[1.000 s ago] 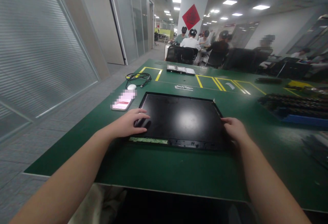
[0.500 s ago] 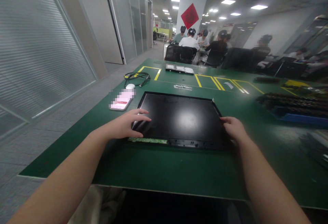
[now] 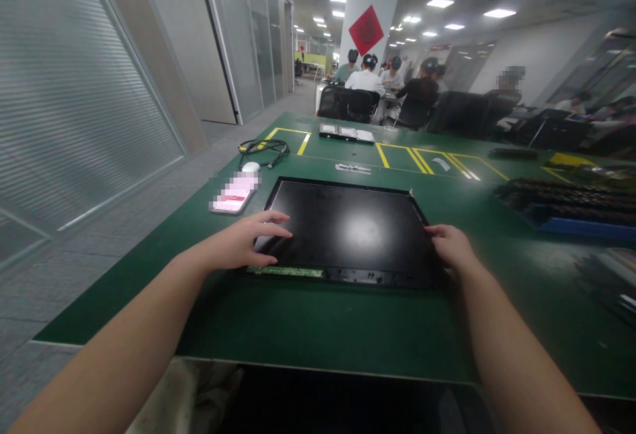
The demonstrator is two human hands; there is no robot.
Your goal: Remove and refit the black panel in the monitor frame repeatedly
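A black LCD screen panel lies face up on the green table, with a ceiling light reflected in its glossy face. Along its near edge runs a green circuit board strip. My left hand is at the panel's left edge, fingers spread and reaching over the screen face; whether the fingertips touch it I cannot tell. At the opposite edge my right hand grips the panel, thumb at the top of the frame and the other fingers hidden beneath or behind it.
Left of the panel lie a phone, a white mouse and a coiled black cable. Small flat drives sit farther back. A blue tray of dark parts stands on the right. Several people sit at a table beyond.
The view has shifted very slightly. Both hands and the panel keep the same positions relative to each other.
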